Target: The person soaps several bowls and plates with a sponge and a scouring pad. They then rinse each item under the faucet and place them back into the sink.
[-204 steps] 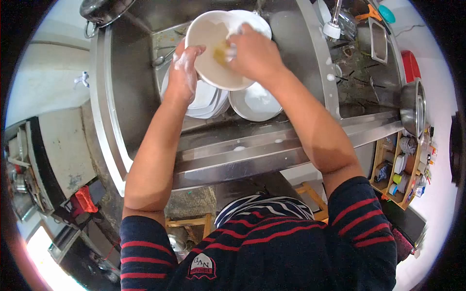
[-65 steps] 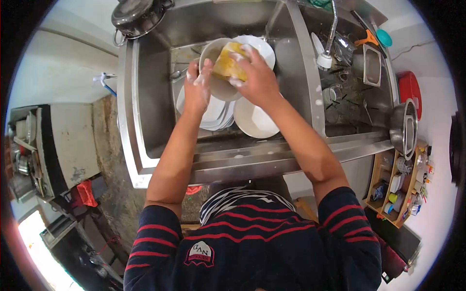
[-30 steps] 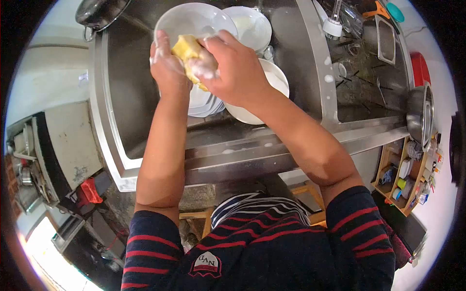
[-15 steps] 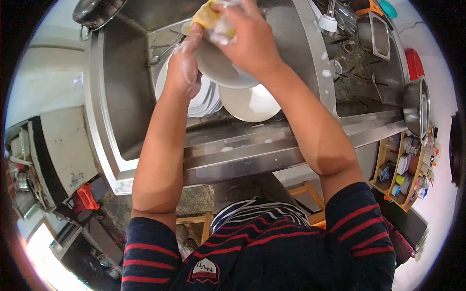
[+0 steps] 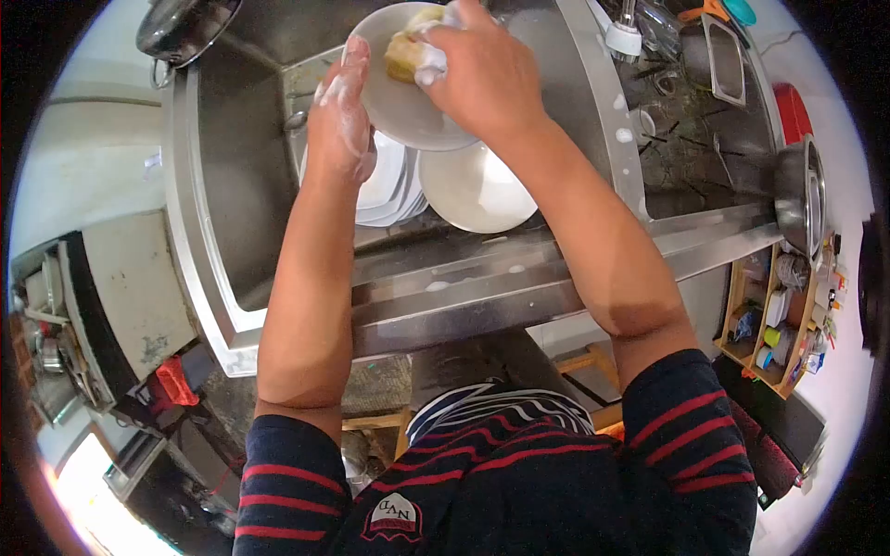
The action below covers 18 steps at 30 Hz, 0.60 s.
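Note:
My left hand (image 5: 338, 125), streaked with foam, grips the left edge of a white plate (image 5: 399, 111) raised over the sink and tilted. In my right hand (image 5: 491, 74) is a foamy yellow sponge (image 5: 402, 56), pressed against the plate's inner face. Beneath my left wrist, a stack of white plates (image 5: 394, 204) lies in the sink. A cream-coloured plate (image 5: 477, 199) rests to the right of that stack. Part of a spoon (image 5: 297, 120) shows just left of my left hand.
The steel sink (image 5: 445, 310) has a front rim with foam spots. A dark pot (image 5: 185, 28) stands at its far left corner. On the right are a second basin holding a metal tray (image 5: 723, 60), a white-ended tap (image 5: 623, 42) and a steel bowl (image 5: 799, 199).
The sponge has moved from the plate's far edge down onto its inner face. The plate is now turned more toward me and sits slightly higher; my left fingers have straightened along its edge.

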Each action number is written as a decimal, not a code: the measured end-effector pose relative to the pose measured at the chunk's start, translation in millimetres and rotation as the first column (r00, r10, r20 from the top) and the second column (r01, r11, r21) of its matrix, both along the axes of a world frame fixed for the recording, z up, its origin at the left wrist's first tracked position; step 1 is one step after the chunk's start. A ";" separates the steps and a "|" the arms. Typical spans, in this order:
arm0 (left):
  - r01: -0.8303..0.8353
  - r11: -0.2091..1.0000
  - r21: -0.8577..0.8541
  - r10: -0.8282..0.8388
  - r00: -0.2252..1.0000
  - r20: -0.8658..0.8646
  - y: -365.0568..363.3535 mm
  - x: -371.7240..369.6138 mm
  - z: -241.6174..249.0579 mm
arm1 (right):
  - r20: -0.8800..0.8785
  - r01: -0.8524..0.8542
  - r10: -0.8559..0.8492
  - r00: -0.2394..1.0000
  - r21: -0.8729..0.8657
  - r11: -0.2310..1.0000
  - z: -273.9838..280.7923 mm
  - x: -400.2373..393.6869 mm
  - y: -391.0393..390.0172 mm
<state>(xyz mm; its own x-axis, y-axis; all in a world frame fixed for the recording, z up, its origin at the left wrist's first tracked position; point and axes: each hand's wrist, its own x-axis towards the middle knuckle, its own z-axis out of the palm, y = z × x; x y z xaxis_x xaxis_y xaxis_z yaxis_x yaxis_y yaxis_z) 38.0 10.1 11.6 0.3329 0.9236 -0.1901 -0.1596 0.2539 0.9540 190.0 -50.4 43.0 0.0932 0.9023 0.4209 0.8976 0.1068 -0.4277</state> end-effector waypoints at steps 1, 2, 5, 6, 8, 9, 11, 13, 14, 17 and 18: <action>-0.059 0.998 -0.022 0.059 0.998 0.026 -7.1 3.9 13.0 | 0.074 0.121 -0.116 0.990 -0.065 0.990 8.2 -1.6 -0.9; -0.114 0.992 -0.045 0.116 0.992 0.050 -11.0 6.2 20.0 | 0.096 0.121 -0.098 0.990 -0.262 0.957 17.7 -3.2 -3.2; -0.106 0.994 0.032 0.107 0.994 -0.036 -9.9 -0.6 14.3 | -0.023 -0.141 0.140 0.990 -0.273 0.952 -2.2 -2.3 -9.4; -0.104 0.994 0.031 0.105 0.994 -0.036 -10.6 0.5 12.0 | -0.023 -0.139 0.138 0.990 -0.274 0.951 -6.0 -3.1 -7.8; -0.152 0.988 0.006 0.152 0.988 0.019 -11.4 3.6 8.3 | -0.339 -0.357 0.351 0.873 0.048 0.933 -12.0 -4.5 0.7; -0.153 0.988 0.006 0.153 0.988 0.020 -11.5 4.6 9.1 | -0.337 -0.358 0.352 0.873 0.048 0.933 -13.9 -2.5 4.1; -0.040 0.998 -0.053 0.045 0.995 0.089 -11.0 7.3 10.9 | -0.080 -0.073 0.097 0.992 0.263 0.962 -17.7 1.5 9.4; -0.096 0.995 -0.035 0.098 0.994 0.051 -12.2 11.3 15.0 | -0.044 0.030 -0.027 0.999 0.067 0.997 0.2 0.3 0.2; -0.135 0.991 0.004 0.134 0.991 0.027 -14.2 11.4 18.0 | 0.008 0.063 -0.063 0.998 -0.035 0.997 0.8 2.7 -1.0; -0.139 0.989 0.041 0.140 0.990 -0.016 -4.9 1.4 5.8 | 0.040 0.035 -0.026 0.999 -0.242 0.970 -6.0 -0.2 -4.2; -0.105 0.994 0.031 0.106 0.994 -0.032 -4.2 0.8 7.6 | -0.034 -0.079 0.072 0.997 -0.285 0.955 -9.2 -2.8 -4.5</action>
